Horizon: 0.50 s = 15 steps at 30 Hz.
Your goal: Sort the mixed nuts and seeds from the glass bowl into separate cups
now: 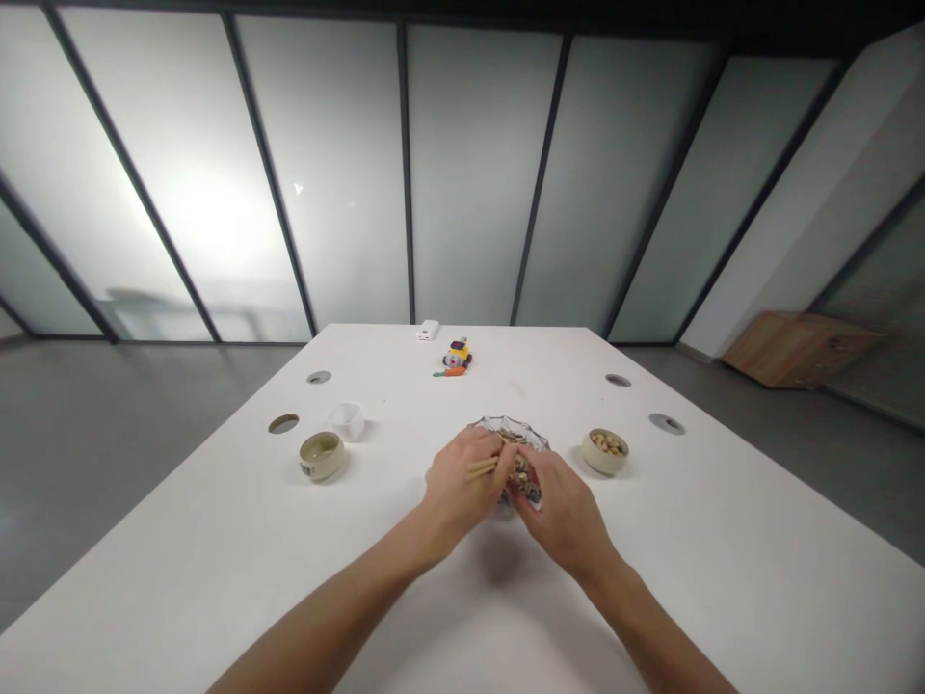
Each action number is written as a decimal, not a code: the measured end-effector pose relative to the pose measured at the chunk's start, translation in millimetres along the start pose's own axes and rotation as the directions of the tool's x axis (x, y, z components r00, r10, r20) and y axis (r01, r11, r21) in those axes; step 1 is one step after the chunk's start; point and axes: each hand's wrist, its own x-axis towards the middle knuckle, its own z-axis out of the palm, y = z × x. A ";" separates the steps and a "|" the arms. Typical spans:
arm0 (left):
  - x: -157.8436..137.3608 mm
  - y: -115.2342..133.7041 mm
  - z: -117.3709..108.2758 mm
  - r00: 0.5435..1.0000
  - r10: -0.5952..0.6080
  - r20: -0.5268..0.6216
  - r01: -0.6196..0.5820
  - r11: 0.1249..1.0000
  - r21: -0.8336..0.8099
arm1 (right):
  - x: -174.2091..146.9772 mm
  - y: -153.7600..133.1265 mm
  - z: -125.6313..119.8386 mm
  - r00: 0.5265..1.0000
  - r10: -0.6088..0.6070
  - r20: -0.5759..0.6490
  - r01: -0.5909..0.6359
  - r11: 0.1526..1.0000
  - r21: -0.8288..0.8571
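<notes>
My left hand (462, 477) is closed around a pair of wooden chopsticks (483, 467), whose blunt ends poke out past the fingers. My right hand (568, 506) meets it from the other side, thumb and fingers curled together near the chopsticks; what they pinch, if anything, is hidden. Both hands are over a clear glass bowl (531, 431) with a scalloped rim. Dark, striped bits like sunflower seeds (521, 470) show inside it, between the hands. The hands cover most of the bowl's front.
To the right is a cream bowl (594, 461) of nuts that look like pistachios. On the left are a similar bowl (322, 467) and a clear plastic tub (347, 421). Farther back lie a toy car (458, 354), a toy carrot (454, 372) and a white device (428, 330). Round holes pierce the white table (405, 617).
</notes>
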 end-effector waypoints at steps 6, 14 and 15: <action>-14.3 25.0 13.8 0.992 0.090 0.088 -0.094 0.995 0.038 | 4.6 -3.4 -2.8 0.998 0.050 0.041 -0.054 0.992 0.110; -1.3 2.3 -59.9 0.983 0.049 0.176 -0.026 0.991 -0.131 | 8.7 7.8 -13.5 0.899 0.438 0.024 -0.420 0.843 0.335; 0.1 -2.7 -66.3 0.988 0.020 0.151 0.001 0.991 -0.135 | 8.6 9.2 -13.7 0.864 0.501 0.053 -0.480 0.787 0.388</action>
